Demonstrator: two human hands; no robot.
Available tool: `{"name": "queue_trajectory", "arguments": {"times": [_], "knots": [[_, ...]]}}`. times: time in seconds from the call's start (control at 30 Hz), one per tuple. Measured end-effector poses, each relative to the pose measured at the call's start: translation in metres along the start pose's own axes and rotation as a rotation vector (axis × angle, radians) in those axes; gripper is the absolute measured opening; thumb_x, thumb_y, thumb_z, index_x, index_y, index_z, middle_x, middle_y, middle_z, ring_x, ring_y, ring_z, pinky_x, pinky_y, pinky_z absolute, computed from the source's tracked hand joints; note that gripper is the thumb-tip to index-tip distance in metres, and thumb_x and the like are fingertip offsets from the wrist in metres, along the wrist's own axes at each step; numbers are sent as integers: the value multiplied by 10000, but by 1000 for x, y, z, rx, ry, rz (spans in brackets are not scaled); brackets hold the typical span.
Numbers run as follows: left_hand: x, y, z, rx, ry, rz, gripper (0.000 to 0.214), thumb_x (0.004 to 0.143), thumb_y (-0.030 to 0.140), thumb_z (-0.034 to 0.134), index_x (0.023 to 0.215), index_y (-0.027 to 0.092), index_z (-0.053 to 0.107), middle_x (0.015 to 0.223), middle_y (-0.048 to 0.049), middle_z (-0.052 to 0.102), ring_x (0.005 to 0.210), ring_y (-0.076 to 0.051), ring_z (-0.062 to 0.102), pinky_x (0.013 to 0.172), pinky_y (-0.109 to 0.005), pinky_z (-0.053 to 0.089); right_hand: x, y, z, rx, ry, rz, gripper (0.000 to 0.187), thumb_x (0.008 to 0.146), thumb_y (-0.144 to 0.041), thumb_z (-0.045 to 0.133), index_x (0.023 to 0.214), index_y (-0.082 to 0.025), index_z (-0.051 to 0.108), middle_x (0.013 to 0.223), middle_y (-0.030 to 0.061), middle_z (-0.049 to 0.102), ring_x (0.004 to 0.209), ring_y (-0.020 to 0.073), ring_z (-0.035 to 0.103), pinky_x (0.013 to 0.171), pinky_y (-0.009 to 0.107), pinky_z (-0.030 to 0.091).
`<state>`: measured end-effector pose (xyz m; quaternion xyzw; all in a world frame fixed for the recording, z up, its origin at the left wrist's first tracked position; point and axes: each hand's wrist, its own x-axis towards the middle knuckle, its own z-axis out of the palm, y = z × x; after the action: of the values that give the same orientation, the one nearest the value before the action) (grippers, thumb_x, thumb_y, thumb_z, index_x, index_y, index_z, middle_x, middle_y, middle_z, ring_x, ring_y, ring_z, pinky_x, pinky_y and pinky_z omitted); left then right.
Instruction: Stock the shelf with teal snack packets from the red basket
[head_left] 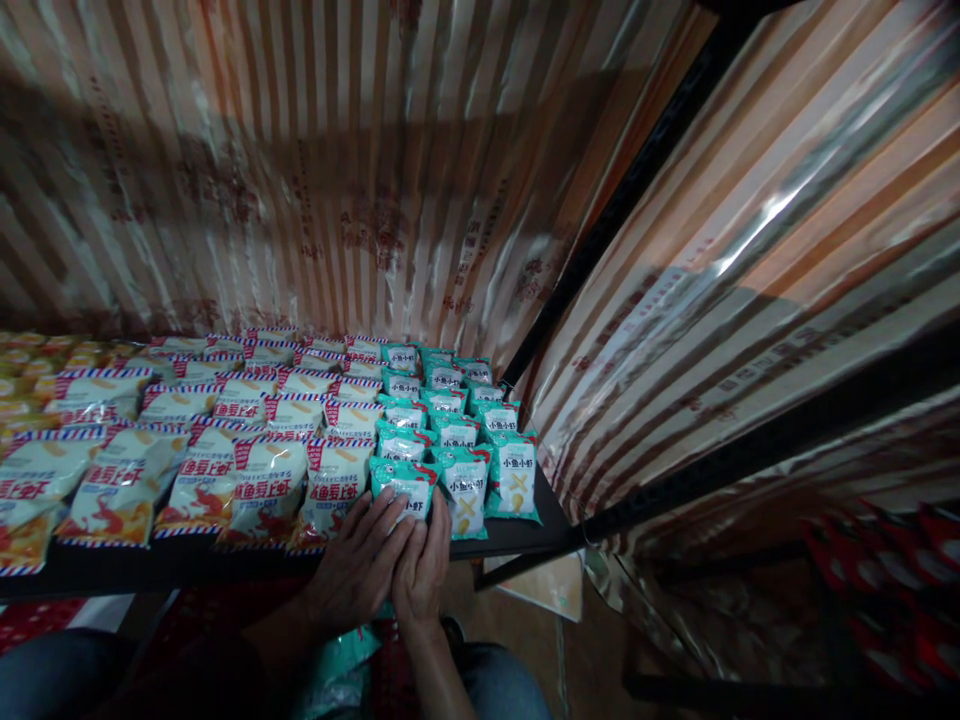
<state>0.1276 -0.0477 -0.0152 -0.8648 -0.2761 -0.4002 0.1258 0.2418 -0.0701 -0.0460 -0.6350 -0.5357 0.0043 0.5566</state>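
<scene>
A teal-and-white snack bag stands upright at the front of the shelf, its lower part covered by fingers. My left hand lies across the bag's front and left side, fingers fairly straight and together. Against its right side and lower front presses my right hand, close beside the left one, so the bag is held between the two. Matching teal bags stand in rows behind and to the right. Just left of the hands is a white snack bag with red print and a striped edge.
Rows of white bags fill the black shelf leftward, with yellow bags at far left. Striped sheeting hangs behind. A black post rises at the right. More teal packs lie below, near my knees.
</scene>
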Motion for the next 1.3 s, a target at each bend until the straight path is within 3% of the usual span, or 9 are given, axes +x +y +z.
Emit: {"name": "queue_trajectory", "arguments": {"times": [0.23,0.43,0.6,0.77,1.07,1.3], "knots": [[-1,2,5,-47,9,-34,372,864,219,491,1227,183,564,1300,-114,562,1378,-267,298,1130,-450,216,5,-5,-14,-94,14,-130,433,960,-232,323,1388,-166,343,1352,163,467,1283,238,410,986,489,404],[-3,3,8,-39,-55,-34,480,846,239,520,1316,146,492,1345,-126,531,1374,-273,304,1142,-460,188,23,-6,-39,-210,144,-253,395,942,-200,374,1334,-170,420,1245,153,553,1203,241,476,956,485,415],[-1,4,8,-9,-75,-37,509,848,341,549,1318,154,494,1373,-126,508,1389,-273,276,1152,-461,163,31,0,-43,-275,225,-144,418,939,-258,400,1345,-160,410,1316,181,494,1262,272,405,983,537,367],[1,5,8,12,-64,-53,481,851,309,550,1312,183,501,1384,-108,502,1389,-263,281,1152,-454,178,32,7,-40,-286,185,-79,464,931,-324,420,1365,-164,387,1397,188,414,1317,290,331,1000,556,338],[4,5,10,-2,-45,-30,450,826,248,586,1269,189,533,1363,-115,515,1383,-293,289,1132,-488,229,37,17,-43,-372,180,-38,504,898,-395,494,1345,-172,427,1385,188,428,1292,308,360,994,552,335],[11,6,12,1,-51,-23,460,837,249,563,1290,192,512,1390,-111,489,1382,-286,295,1137,-485,228,36,30,-35,-305,170,-10,540,906,-408,470,1372,-150,387,1290,194,505,1221,296,435,949,505,388]]}}
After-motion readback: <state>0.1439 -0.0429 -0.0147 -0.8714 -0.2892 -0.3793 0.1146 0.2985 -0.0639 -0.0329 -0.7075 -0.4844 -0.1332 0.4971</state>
